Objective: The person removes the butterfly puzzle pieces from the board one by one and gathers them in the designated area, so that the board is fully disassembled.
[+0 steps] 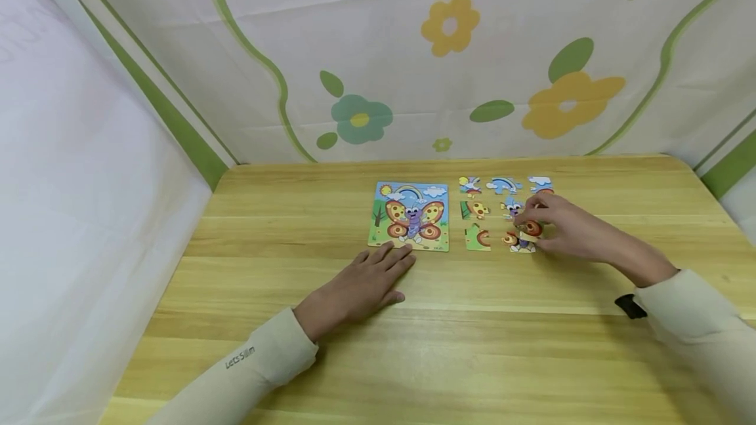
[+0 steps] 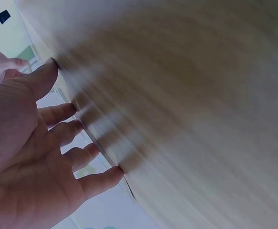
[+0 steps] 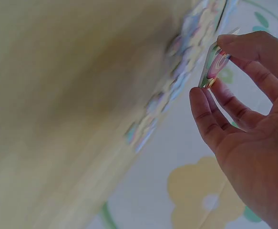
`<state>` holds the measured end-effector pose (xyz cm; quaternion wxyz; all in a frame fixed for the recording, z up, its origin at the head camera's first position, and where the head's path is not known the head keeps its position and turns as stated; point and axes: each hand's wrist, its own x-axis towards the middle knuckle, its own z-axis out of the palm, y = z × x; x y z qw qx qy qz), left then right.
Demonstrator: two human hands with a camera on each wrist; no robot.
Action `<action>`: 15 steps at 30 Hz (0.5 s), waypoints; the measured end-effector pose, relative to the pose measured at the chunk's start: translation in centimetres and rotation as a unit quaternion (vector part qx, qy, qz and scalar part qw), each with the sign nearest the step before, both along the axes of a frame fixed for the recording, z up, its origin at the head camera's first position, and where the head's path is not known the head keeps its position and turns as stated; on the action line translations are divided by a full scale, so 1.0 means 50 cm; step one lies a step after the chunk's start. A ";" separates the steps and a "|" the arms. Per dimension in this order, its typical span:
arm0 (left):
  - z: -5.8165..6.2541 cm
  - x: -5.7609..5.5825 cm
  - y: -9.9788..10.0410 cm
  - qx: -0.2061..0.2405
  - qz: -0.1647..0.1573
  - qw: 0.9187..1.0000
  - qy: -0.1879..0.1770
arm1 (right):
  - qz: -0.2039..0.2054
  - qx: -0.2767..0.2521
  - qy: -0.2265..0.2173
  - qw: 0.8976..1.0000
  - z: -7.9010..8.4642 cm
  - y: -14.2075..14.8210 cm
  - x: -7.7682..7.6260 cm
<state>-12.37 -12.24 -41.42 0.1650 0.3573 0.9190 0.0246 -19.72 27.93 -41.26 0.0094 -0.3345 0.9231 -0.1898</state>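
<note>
My right hand point(image 1: 575, 231) pinches a puzzle piece point(image 1: 533, 227) with a red-and-orange wing curl on it, also seen in the right wrist view as a thin tilted piece point(image 3: 217, 66) between thumb and fingers. The held piece is above the table, over the lower right of several loose pieces. Just below it lies a piece with the butterfly's feet point(image 1: 522, 245). At left, a square butterfly picture board point(image 1: 380, 236) lies flat. My left hand point(image 1: 365, 284) rests with spread fingers at the board's lower edge, fingertips touching it.
Loose pieces lie in loose rows right of the board: a sun piece point(image 1: 470, 184), a rainbow piece point(image 1: 504, 185), a cloud piece point(image 1: 540, 182), a green corner piece point(image 1: 476, 239). A flower-printed cloth wall point(image 1: 401, 64) stands behind the wooden table point(image 1: 449, 359).
</note>
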 end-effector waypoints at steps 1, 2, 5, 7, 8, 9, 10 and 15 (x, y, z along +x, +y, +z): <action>0.000 0.000 0.000 0.001 0.000 1.000 0.000 | 0.001 -0.001 0.010 1.000 -0.005 0.009 0.001; -0.001 0.000 0.000 0.001 -0.001 1.000 0.000 | 0.000 -0.002 0.019 1.000 -0.010 0.019 0.003; -0.001 0.001 0.000 0.003 -0.003 1.000 0.002 | -0.003 0.002 0.037 0.999 -0.021 0.044 0.010; -0.001 0.001 0.000 0.003 -0.004 1.000 0.004 | -0.005 0.006 0.041 0.999 -0.027 0.058 0.015; -0.001 0.001 -0.001 0.003 -0.005 1.000 0.006 | -0.006 0.009 0.042 0.999 -0.030 0.064 0.017; -0.001 0.000 0.000 0.002 -0.006 1.000 0.007 | -0.005 0.012 0.046 0.999 -0.033 0.069 0.018; -0.002 0.000 -0.001 0.001 -0.006 1.000 0.009 | -0.004 0.014 0.049 0.999 -0.035 0.074 0.020; -0.003 0.000 -0.001 0.002 -0.004 1.000 0.008 | -0.004 0.015 0.052 0.999 -0.046 0.090 0.023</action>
